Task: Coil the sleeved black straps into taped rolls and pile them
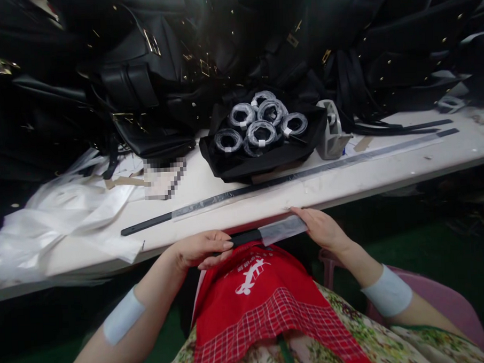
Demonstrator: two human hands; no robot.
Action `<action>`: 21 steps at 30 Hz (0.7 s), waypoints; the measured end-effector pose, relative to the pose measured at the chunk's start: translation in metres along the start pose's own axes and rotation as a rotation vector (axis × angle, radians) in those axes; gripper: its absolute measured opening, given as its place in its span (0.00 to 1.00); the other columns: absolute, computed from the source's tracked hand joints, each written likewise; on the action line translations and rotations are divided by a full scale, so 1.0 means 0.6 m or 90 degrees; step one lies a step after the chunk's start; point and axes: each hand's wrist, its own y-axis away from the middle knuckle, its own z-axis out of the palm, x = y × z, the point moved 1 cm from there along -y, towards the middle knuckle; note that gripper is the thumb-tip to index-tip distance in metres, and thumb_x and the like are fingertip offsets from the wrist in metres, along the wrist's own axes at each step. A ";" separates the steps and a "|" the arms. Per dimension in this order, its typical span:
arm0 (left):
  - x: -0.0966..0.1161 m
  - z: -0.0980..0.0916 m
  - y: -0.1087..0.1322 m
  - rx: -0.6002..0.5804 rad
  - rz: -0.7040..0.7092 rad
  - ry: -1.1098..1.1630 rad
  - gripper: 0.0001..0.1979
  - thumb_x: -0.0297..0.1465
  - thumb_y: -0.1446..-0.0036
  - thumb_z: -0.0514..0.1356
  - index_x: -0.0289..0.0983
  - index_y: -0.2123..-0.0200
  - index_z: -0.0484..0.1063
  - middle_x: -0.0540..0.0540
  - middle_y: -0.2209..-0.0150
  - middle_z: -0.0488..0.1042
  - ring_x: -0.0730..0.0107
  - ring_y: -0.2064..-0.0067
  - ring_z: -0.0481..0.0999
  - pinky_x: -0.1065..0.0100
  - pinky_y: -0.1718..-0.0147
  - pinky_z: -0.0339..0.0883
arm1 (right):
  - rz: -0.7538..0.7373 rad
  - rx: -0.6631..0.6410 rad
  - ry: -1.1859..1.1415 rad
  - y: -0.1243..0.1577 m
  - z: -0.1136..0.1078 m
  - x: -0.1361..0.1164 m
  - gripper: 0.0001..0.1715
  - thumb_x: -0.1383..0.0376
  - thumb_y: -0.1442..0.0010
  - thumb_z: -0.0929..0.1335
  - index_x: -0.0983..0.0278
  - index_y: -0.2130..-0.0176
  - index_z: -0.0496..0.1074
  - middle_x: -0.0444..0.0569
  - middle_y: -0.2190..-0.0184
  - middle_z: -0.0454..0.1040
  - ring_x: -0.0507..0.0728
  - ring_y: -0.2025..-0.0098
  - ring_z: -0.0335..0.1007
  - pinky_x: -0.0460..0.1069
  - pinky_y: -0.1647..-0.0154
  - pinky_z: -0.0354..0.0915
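Observation:
My left hand [207, 249] pinches the bare black end of a strap [246, 237], just over the red apron. Clear plastic sleeve [282, 230] covers the strap's other part, and my right hand [318, 226] has its fingers closed on the sleeve's far end. Behind my hands, a long black strap [246, 191] lies across the white table, mostly inside a clear sleeve, with its left end bare. Several coiled straps wrapped in plastic [261, 134] sit on a black cloth holder [241, 171] beyond it.
White plastic sleeves [63, 216] are heaped on the white table [370, 182] at the left. A grey tape dispenser [331, 132] stands right of the coils. Black bags with gold buckles [149, 84] pile up along the back. A pink chair [443, 306] is at the lower right.

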 end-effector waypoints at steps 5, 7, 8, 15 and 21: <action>0.055 0.061 -0.039 0.008 0.277 0.218 0.16 0.40 0.41 0.60 0.37 0.76 0.63 0.55 0.87 0.64 0.77 0.88 0.63 0.78 0.89 0.58 | 0.082 -0.128 -0.344 -0.018 -0.010 -0.066 0.21 0.59 0.30 0.56 0.63 0.50 0.72 0.51 0.61 0.77 0.57 0.60 0.73 0.51 0.58 0.68; 0.087 0.070 -0.074 0.163 0.429 0.221 0.11 0.38 0.41 0.60 0.38 0.70 0.65 0.53 0.79 0.71 0.75 0.77 0.75 0.75 0.75 0.71 | 0.096 -0.226 -0.502 -0.028 -0.011 -0.108 0.28 0.52 0.30 0.54 0.64 0.56 0.75 0.46 0.75 0.70 0.53 0.73 0.68 0.47 0.70 0.64; 0.100 0.071 -0.093 0.243 0.485 0.186 0.10 0.38 0.39 0.59 0.38 0.67 0.66 0.51 0.74 0.75 0.73 0.69 0.78 0.72 0.66 0.73 | 0.094 -0.267 -0.582 -0.033 -0.011 -0.126 0.31 0.49 0.30 0.54 0.66 0.57 0.75 0.43 0.80 0.65 0.51 0.77 0.62 0.45 0.74 0.60; 0.084 0.071 -0.176 0.461 0.434 -0.721 0.14 0.32 0.35 0.49 0.36 0.55 0.72 0.39 0.56 0.77 0.58 0.53 0.75 0.55 0.49 0.66 | 0.125 -0.217 -0.973 -0.046 -0.051 -0.129 0.32 0.45 0.36 0.62 0.71 0.62 0.75 0.35 0.88 0.54 0.45 0.86 0.45 0.42 0.85 0.47; 0.063 0.088 -0.178 0.432 0.412 -0.974 0.14 0.29 0.35 0.46 0.33 0.54 0.69 0.36 0.59 0.76 0.56 0.57 0.75 0.56 0.55 0.69 | 0.149 -0.170 -1.116 -0.022 -0.065 -0.087 0.28 0.48 0.38 0.66 0.70 0.70 0.74 0.33 0.91 0.51 0.45 0.90 0.44 0.42 0.88 0.49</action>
